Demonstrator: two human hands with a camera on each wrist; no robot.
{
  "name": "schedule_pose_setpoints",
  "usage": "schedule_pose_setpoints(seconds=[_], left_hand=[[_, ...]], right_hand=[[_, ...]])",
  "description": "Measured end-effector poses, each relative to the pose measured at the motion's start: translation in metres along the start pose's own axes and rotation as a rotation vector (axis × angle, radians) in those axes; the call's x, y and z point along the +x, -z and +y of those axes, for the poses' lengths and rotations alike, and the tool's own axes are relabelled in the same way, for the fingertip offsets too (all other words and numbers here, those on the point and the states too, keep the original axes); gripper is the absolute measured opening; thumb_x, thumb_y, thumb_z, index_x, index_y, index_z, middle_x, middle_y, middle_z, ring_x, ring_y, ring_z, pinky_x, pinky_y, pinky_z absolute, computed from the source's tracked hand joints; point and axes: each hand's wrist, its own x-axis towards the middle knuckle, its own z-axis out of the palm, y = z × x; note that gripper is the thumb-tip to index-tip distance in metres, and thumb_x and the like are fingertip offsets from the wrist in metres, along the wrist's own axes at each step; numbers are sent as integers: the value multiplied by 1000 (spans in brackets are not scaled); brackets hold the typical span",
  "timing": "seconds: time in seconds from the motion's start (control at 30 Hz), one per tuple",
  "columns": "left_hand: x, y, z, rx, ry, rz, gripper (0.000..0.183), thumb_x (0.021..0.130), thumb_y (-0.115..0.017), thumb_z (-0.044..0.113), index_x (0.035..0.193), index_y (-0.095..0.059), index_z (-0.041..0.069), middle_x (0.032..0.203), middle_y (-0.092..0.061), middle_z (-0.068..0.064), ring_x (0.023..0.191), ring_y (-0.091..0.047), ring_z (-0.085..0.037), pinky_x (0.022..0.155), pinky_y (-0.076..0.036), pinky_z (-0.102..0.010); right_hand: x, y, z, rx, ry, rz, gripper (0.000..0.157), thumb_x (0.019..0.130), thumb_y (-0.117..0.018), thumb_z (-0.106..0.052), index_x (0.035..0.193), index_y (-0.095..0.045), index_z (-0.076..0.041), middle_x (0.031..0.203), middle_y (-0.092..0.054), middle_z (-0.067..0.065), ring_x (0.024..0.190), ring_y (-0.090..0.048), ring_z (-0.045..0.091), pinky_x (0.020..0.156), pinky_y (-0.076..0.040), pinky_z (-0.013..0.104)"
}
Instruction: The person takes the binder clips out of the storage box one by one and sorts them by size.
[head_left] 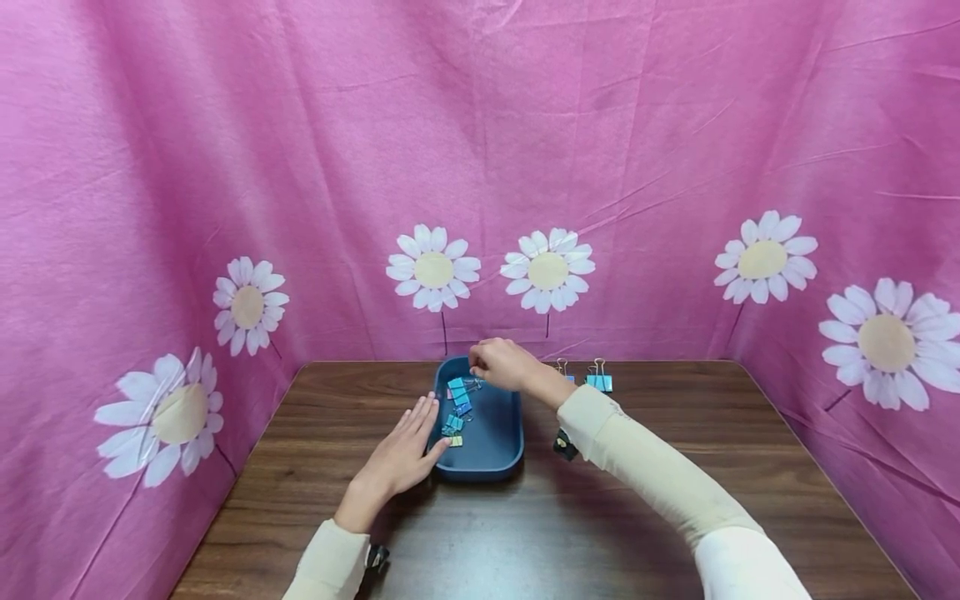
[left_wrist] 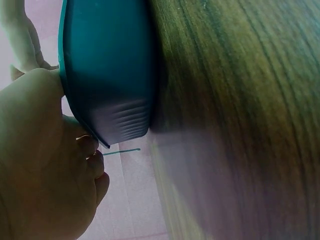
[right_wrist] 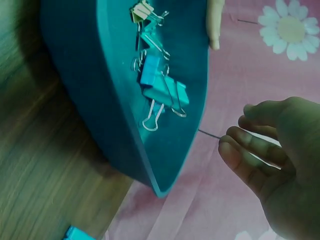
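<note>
No text, label, brand or number readable in any view. Dark marks on right cuff (head_left: 588, 414) too small to make out; same for pale patch on black wrist device (head_left: 565, 445) near it. Tray (head_left: 491, 437), binder clips (head_left: 599, 382), pink cloth (head_left: 480, 125): nothing legible.

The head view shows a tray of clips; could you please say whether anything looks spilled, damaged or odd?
Nothing stands out as spilled or damaged. The clips inside the tray lie jumbled toward its left side, and at least two more clips sit on the table to its right, untidy rather than wrong.
</note>
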Motion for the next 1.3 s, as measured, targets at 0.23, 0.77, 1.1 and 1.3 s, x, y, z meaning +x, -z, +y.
schedule_pose_setpoints(seconds=[0.23,0.77,1.1,1.3], left_hand=[[0,1,0,-15,-5,-2,75,112,-48,44,166,-28,-4,177,-22,-19,165,-21,-37,134,-25,-52],[1,0,0,-2,-4,-3,75,113,-46,46,166,-28,-3,177,-21,-18,166,-20,-34,135,-24,-52],[2,1,0,3,-1,-4,73,113,-46,43,167,-27,-2,178,-20,-17,166,-20,-34,135,-23,-51],[2,1,1,-5,-2,-7,73,112,-48,42,166,-27,-3,177,-21,-18,166,-20,-36,135,-23,-52]], right_hand=[[9,-18,-9,7,-15,-77,10,99,-75,-11,108,-77,-8,104,-75,7,91,-72,20,86,-65,38],[17,-48,-13,-82,-195,-367,54,105,-69,-32,153,-56,-11,151,-61,13,136,-63,28,116,-53,45],[15,-47,-13,33,-188,-392,46,102,-73,-29,139,-48,-14,136,-68,12,128,-67,26,110,-56,43],[17,-47,-15,10,-159,-374,44,101,-75,-25,138,-52,-17,136,-65,12,129,-63,29,112,-55,46]])
